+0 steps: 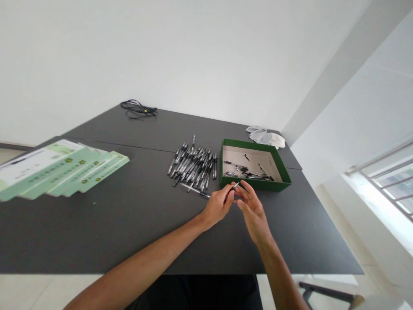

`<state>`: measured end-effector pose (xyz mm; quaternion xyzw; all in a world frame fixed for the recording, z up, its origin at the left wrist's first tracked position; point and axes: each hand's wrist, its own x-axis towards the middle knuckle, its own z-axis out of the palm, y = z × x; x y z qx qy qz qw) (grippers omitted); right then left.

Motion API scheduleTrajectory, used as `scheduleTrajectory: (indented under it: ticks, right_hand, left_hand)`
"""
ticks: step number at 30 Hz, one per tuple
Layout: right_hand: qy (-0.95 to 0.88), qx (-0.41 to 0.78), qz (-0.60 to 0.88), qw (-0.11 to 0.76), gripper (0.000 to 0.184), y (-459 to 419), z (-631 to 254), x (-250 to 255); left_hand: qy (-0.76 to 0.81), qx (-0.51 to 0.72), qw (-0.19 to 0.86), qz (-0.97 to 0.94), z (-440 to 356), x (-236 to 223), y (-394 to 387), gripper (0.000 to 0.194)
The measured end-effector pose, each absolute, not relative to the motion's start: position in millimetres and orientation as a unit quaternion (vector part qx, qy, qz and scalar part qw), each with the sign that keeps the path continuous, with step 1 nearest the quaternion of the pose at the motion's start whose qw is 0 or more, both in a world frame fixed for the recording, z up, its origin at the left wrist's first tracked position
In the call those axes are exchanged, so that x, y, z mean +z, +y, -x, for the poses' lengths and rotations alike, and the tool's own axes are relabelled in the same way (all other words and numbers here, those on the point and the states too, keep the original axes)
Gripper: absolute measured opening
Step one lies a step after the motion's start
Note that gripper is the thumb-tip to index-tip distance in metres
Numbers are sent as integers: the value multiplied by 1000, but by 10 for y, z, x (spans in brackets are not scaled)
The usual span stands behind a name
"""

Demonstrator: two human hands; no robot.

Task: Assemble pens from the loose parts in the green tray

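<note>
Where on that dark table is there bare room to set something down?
The table is bare between the fanned green stack and the pen pile, and in the near right corner, between the right hand and the table's edge. It is crowded from the pen pile across the left hand to the green box, strewn inside with pen pieces.

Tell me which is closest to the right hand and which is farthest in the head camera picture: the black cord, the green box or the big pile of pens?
From the right hand:
1. Green box: just beyond it.
2. Pile of pens: left of the box.
3. Black cord: far back, on the left.
</note>
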<state>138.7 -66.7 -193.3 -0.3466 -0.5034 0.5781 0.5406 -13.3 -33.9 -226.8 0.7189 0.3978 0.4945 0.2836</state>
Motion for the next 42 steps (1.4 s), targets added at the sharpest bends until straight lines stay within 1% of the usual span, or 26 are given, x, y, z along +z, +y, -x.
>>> scheduleTrajectory:
  ticks: [1, 2, 3, 6, 8, 11, 13, 14, 15, 17, 19, 21, 26, 30, 33, 38, 42]
  right_hand:
    - [-507, 580, 351, 533, 57, -654, -1388, -1914]
    - [-516, 581, 353, 521, 57, -646, -1389, -1889]
    - [-528, 581, 354, 509, 49, -645, -1389, -1860]
    - [-557, 578, 352, 482, 17, -655, -1409, -1747]
    - [-583, 560, 351, 473, 13, -599, -1477, -1656]
    - [-651, 461, 387, 463, 13, -260, -1696, -1519]
    - [-712, 320, 449, 434, 16, 142, -1879, -1449]
    - [-741, 255, 479, 394, 18, 370, -1965, -1424]
    - [-771, 206, 501, 335, 21, 600, -2039, -1409]
    - [-822, 145, 522, 173, 24, 1014, -2143, -1403]
    - [-827, 132, 545, 28, 24, 1311, -2189, -1431]
    - [-821, 138, 553, -33, 22, 1476, -2202, -1485]
    - [-810, 153, 562, -68, 16, 1577, -2244, -1633]
    - [-798, 153, 578, -70, 21, 1629, -2333, -1648]
    - [-792, 153, 587, -67, 24, 1647, -2429, -1609]
    - [-776, 168, 603, -76, 24, 1635, -2576, -1541]
    - [-742, 132, 655, -50, 31, 1655, -2666, -1501]
  left_hand:
    - [400, 493, 286, -718, 124, -2270, -333, 30]
    - [404, 494, 287, -714, 119, -2271, -324, 29]
    - [411, 497, 289, -708, 116, -2271, -314, 28]
    - [431, 505, 296, -686, 126, -2266, -287, 28]
    - [433, 500, 299, -688, 142, -2262, -291, 28]
    - [396, 477, 299, -726, 162, -2263, -334, 28]
    - [352, 465, 296, -756, 170, -2272, -371, 32]
    - [334, 461, 294, -768, 173, -2279, -387, 34]
    - [321, 458, 292, -776, 176, -2288, -399, 37]
    - [310, 450, 288, -786, 184, -2308, -413, 45]
    - [311, 439, 284, -793, 194, -2322, -419, 52]
    - [319, 423, 283, -799, 204, -2318, -427, 54]
    - [353, 399, 293, -794, 204, -2234, -467, 43]
    - [367, 393, 301, -787, 183, -2180, -475, 37]
    - [357, 379, 310, -795, 175, -2174, -459, 38]
    - [340, 375, 306, -806, 183, -2206, -445, 44]
    - [348, 363, 300, -811, 196, -2227, -449, 44]
